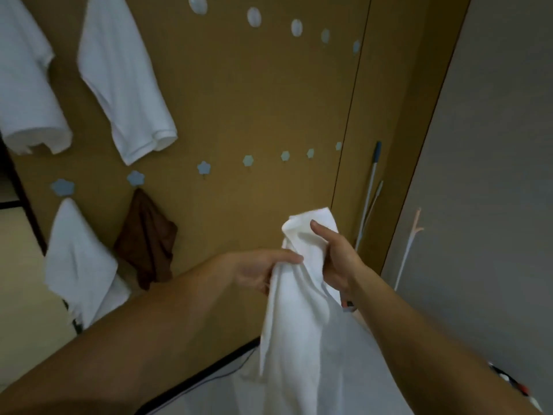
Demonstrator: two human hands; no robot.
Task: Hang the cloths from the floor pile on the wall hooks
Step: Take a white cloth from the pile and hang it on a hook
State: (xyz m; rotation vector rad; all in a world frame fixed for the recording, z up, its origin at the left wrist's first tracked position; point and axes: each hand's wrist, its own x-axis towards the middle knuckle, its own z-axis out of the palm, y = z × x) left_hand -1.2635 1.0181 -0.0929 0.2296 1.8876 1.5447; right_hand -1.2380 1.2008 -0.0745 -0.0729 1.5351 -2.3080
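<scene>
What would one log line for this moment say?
step: hanging, cloth not yet hooked | left hand: grips white cloth | right hand: grips its top | wall: brown cloth hung, flower hooks free

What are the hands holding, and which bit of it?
A white fabric cloth, held near its bunched top end: the left hand pinches its left side, the right hand grips its right side; the rest hangs down.
</scene>
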